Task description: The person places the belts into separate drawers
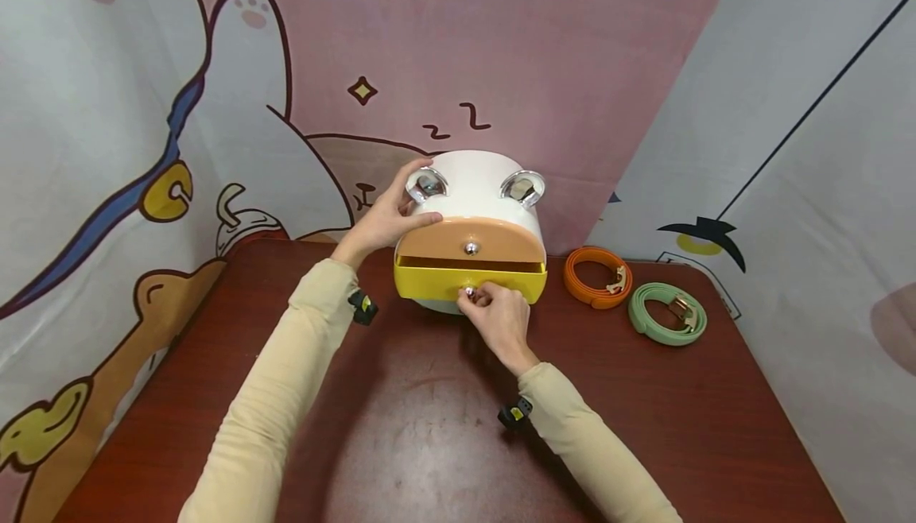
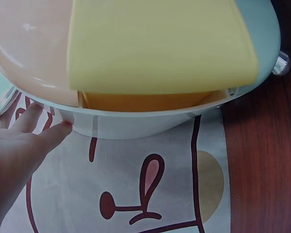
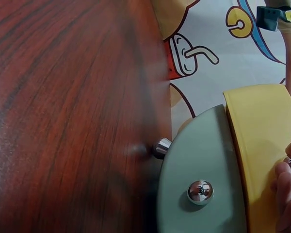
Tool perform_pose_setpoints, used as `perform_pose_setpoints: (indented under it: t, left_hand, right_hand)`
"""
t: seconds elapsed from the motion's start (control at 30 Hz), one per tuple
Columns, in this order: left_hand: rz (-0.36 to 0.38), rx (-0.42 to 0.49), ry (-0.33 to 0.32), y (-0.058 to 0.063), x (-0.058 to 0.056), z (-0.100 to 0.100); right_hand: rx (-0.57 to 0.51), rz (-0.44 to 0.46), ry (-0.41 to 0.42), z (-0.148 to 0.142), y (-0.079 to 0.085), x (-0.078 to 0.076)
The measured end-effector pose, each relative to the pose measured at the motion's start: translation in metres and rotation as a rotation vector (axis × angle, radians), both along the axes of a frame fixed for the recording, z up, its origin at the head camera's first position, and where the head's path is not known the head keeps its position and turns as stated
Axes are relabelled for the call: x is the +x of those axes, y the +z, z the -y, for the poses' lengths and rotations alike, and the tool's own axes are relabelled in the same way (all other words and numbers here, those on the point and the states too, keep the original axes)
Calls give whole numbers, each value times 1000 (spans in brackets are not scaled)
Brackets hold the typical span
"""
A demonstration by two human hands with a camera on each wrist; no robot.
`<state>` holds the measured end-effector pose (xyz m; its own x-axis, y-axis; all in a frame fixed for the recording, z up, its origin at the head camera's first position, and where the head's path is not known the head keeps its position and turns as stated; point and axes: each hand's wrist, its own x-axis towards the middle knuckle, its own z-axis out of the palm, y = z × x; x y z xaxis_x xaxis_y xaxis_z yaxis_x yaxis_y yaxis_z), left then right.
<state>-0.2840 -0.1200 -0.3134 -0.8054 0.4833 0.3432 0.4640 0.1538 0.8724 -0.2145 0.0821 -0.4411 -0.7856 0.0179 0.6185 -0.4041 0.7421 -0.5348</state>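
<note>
I judge the step in hand to be the moving of the yellow plastic drawer, which stands partly out of the white rounded cabinet at the centre of the frame; whether outward or inward, I cannot tell. The right hand pinches the shiny metal knob of this drawer, so the drawer front lies directly at its fingertips. The left hand, left of centre, is spread and touches the cabinet's upper side; I believe it steadies the body. To my mind, the next move calls for a straight, level motion with a firm left hand. In the right of the frame, a coiled orange belt and a coiled pale-green belt lie apart from both hands.
</note>
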Motion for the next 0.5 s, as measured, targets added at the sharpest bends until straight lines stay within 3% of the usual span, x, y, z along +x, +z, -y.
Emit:
perform_pose_setpoints:
  t: [0.5]
  left_hand:
    - [0, -16, 10, 0, 1, 1]
  right_hand:
    - [12, -25, 39, -3, 0, 14]
